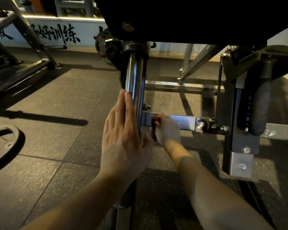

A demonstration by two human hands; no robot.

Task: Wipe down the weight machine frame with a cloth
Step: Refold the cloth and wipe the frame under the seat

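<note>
at the near left a black weight plate point(4, 143) lies flat on the dark speckled rubber floor point(56, 130), with another machine's tube legs point(32, 67) on the far left before a white wall with black brush lettering point(56, 33). in the middle the left hand point(125, 138) lies along the left side of a shiny upright chrome post point(134, 80), fingers straight and together, thumb round the post's near side. just right, the right hand point(167, 128) presses a dark reddish cloth point(155, 125), bunched in curled fingers, against the grey crossbar point(184, 122) of the weight machine frame. further right the bar bolts to a dark upright point(226, 113) beside a numbered strip point(247, 113) and a padded handle point(260, 107).
</note>
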